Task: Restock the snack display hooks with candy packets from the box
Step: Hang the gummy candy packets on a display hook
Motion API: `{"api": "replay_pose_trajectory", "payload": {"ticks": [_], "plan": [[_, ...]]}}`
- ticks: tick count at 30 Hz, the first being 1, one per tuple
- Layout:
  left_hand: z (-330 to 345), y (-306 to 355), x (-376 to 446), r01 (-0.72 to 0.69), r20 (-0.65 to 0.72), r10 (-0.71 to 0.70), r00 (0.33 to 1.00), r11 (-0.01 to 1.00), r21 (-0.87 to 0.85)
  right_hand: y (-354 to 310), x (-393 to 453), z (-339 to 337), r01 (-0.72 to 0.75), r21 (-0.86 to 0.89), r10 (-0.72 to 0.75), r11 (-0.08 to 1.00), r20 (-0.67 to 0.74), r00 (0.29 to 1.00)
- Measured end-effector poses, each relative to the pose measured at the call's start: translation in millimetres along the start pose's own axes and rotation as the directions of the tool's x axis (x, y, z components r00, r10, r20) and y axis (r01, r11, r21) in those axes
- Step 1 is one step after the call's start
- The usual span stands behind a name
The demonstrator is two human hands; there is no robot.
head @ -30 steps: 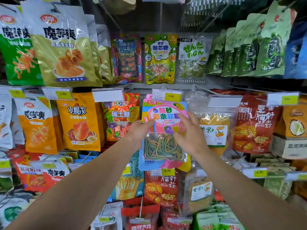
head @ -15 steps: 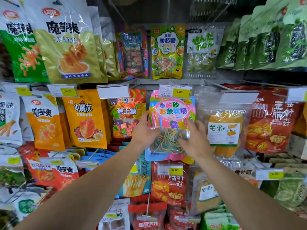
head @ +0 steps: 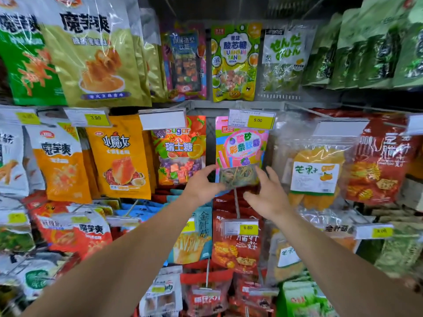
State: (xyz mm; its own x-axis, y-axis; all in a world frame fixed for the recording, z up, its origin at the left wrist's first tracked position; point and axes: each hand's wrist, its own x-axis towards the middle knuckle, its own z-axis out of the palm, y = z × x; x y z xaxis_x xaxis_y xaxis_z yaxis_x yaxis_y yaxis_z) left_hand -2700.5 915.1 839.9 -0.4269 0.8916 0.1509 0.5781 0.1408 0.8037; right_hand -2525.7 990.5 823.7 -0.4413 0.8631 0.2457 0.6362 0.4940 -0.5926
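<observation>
Packet: pink candy packet (head: 241,147) hangs in the middle row of the display, just under the yellow 5.00 price tag (head: 251,118), between the orange Sugar packet (head: 179,148) on the left and the clear mango packet (head: 317,172) on the right.

Long axis: upright, top edge up at the hook, clear window of coloured strips at the lower end, nearest the hands.

Hook: hidden behind the price tag, so whether the packet's hole is fully seated on it cannot be told.

Left hand: left hand (head: 201,187) sits at the lower left corner of the packet, thumb and fingers bent round that corner and touching it, a light pinch by the look of it.

Right hand: right hand (head: 269,196) is just to the lower right of the packet, fingers spread and fairly straight, tips beside the right edge of the window; real contact is unclear, and it holds nothing.

Direction: the packet lies up and far from both hands, its lower edge between them.

Nearer hand: the left, which alone has hold of it.

Box: not in view.

Judgement: the hanging seems nearly done; the likely next need is to let go with the left hand without tugging the packet down or toward the near side.

Risk: a pull at the lower corner could slide it off the hook.
</observation>
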Motion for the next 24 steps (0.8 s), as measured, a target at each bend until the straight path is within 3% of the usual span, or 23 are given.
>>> {"api": "replay_pose_trajectory", "payload": {"ticks": [11,15,21,24], "plan": [[-37,-72,-76,-0.022,0.028,0.024,0.999,0.998,-0.067,-64,-97,60,0.003,-0.125,0.003,0.992,0.05,0.999],[-51,-134,-126,0.103,0.063,-0.092,0.994,0.972,-0.209,-86,-142,112,-0.027,-0.175,0.052,0.984,0.138,0.989],[-71,-237,-224,0.292,0.194,-0.269,0.943,0.951,-0.103,-100,-225,207,-0.113,-0.164,0.161,0.98,0.317,0.935],[-72,-278,-261,0.353,0.186,-0.332,0.925,0.932,-0.087,-102,-259,251,-0.12,-0.17,0.18,0.978,0.4,0.899]]}}
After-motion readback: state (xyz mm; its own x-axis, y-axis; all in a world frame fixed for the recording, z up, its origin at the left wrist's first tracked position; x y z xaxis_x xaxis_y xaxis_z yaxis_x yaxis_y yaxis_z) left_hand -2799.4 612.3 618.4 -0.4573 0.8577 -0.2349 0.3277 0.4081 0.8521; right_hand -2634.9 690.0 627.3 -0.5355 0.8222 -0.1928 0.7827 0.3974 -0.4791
